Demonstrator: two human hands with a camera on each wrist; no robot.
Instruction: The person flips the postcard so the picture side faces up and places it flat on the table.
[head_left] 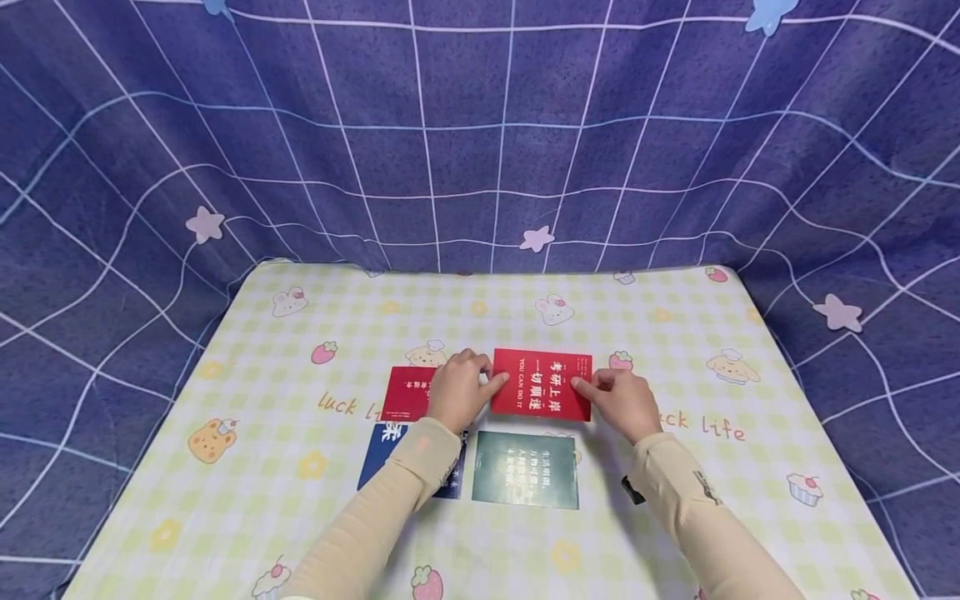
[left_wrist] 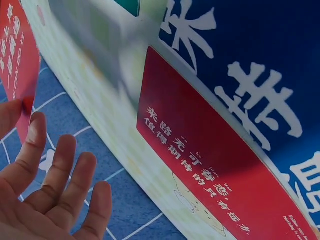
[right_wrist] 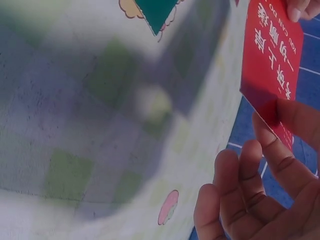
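Both hands hold a red card [head_left: 542, 385] with white lettering, raised off the table. My left hand [head_left: 459, 387] pinches its left edge between thumb and index finger, the other fingers loosely bent in the left wrist view. At the opposite edge, my right hand [head_left: 624, 400] pinches the card likewise. A second red card [left_wrist: 200, 150] lies flat left of the held one, partly covered by my left hand in the head view. Below it is a blue card [head_left: 375, 462] with large white characters, partly behind my left forearm. A green card [head_left: 525, 471] lies nearer me, right of the blue one.
A green-and-white checked cloth [head_left: 247, 500] with cartoon prints covers the table. Behind and at both sides hangs a dark blue curtain [head_left: 465, 158] with a white grid and stars. Something small and black [head_left: 633, 490] shows by my right wrist.
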